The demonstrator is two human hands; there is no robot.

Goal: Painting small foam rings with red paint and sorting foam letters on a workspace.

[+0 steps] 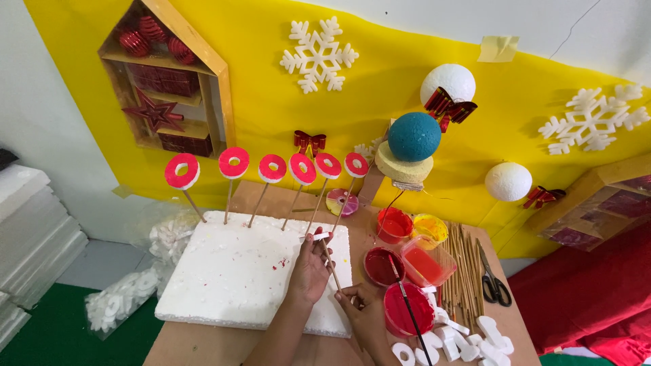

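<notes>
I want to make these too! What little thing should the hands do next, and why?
Probably push the white foam ring in the left hand further onto the stick that the right hand holds. It sits at the tip, unpainted, unlike the six red rings standing in the foam block.

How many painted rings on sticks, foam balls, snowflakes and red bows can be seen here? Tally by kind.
Pink-painted rings on sticks, standing in the white foam block: 6
Foam balls, two white and one teal: 3
White snowflakes on the wall: 2 whole, with part of a third behind the balls
Red bows: 3
Total: 14, leaving out the part-hidden snowflake
</notes>
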